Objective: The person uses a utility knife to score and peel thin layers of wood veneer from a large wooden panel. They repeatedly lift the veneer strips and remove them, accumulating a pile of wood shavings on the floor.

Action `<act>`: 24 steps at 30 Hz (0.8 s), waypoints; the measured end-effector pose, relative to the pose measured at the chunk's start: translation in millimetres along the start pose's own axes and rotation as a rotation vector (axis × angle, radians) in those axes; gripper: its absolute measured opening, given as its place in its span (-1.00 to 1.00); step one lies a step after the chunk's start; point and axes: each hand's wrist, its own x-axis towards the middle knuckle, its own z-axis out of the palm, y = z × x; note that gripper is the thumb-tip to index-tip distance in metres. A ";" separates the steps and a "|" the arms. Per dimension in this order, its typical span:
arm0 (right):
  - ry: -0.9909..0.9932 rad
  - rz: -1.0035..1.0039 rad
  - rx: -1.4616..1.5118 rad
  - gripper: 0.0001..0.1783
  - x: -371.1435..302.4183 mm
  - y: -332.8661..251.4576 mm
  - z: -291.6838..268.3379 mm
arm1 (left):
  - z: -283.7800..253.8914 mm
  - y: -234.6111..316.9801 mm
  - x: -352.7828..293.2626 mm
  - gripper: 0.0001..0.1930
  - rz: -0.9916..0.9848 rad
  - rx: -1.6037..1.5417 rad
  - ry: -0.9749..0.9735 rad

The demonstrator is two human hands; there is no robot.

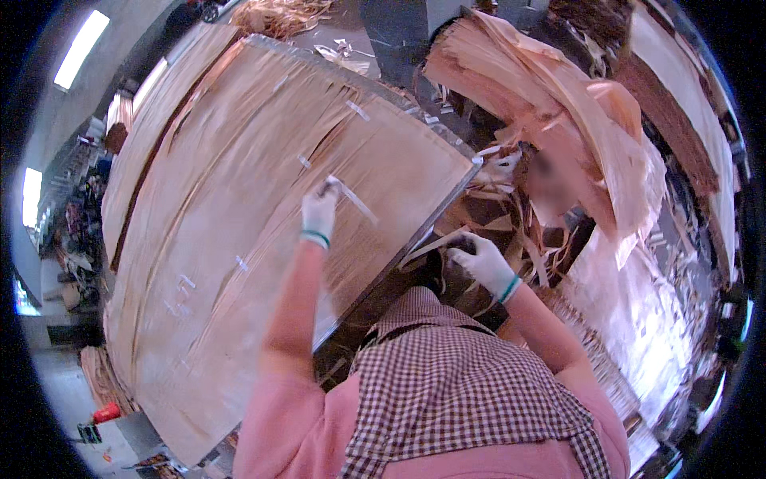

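Leaning over the work in a checked apron and pink sleeves, you keep both gloved hands busy at the near side of a broad wood veneer sheet. Your right hand hangs just off the edge, fingers curled beside a pale narrow strip; whether they grip it cannot be told. Your left hand reaches over the sheet, fingers bunched at the upper end of a slanting white tape strip; pinch or press, the view does not settle it.

The sheet lies flat across a metal-edged surface, covering most of it. Judging by what is stuck down, the mending looks partly done: one short tape piece sits just beyond your left hand, another farther up, and a third lies to the left, near fainter white marks. The strip at your fingertips appears to be the piece in hand. What seems left is toward the far left, where a long dark gap runs with no tape visible along it.

Beyond, to the right, curling loose veneer is piled above scattered scraps, while a tangle of shavings lies past the sheet's far edge.
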 end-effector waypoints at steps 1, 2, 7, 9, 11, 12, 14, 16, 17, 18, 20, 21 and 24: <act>0.045 -0.009 -0.058 -0.64 13.5 16.6 -18.4 | -8.6 -14.9 39.6 -0.84 0.003 0.083 -0.008; 0.082 -0.034 -0.102 -0.64 19.6 24.7 -36.4 | -18.7 -34.5 74.7 -0.85 0.027 0.133 -0.018; 0.293 0.294 -0.056 -0.87 16.1 34.7 -141.2 | -11.5 -75.2 183.8 -0.82 0.071 0.471 0.222; 0.387 0.338 -0.014 -0.89 12.7 51.7 -175.6 | -0.7 -57.7 207.2 -0.77 -0.015 0.589 0.312; 0.394 0.421 0.059 -0.88 22.8 26.3 -188.1 | 1.0 -60.3 212.5 -0.72 -0.077 0.769 0.344; 0.406 0.414 0.078 -0.88 31.3 20.2 -192.8 | 2.0 -55.8 216.6 -0.69 -0.098 0.860 0.358; 0.388 0.398 0.047 -0.88 54.6 10.5 -205.9 | 15.4 -41.2 217.6 -0.40 -0.255 1.023 0.337; 0.303 0.381 -0.051 -0.88 89.0 -11.9 -213.2 | 23.1 -30.5 215.6 -0.23 -0.368 1.020 0.490; 0.255 0.382 -0.053 -0.88 102.6 -33.6 -219.5 | 28.6 -22.8 214.1 -0.16 -0.404 1.046 0.444; 0.240 0.323 -0.058 -0.84 118.8 -25.6 -236.2 | 29.9 -23.1 212.8 -0.17 -0.292 1.144 0.420; 0.210 0.158 -0.005 -0.80 157.1 -66.5 -249.2 | 23.6 -39.5 208.9 -0.20 -0.078 1.341 0.393; 0.224 0.089 0.019 -0.78 170.6 -89.0 -257.8 | 29.2 -44.9 206.8 -0.22 0.040 1.442 0.365; 0.195 -0.126 0.109 -0.75 196.6 -163.9 -292.9 | 61.7 -60.7 185.3 -0.22 0.024 1.307 0.291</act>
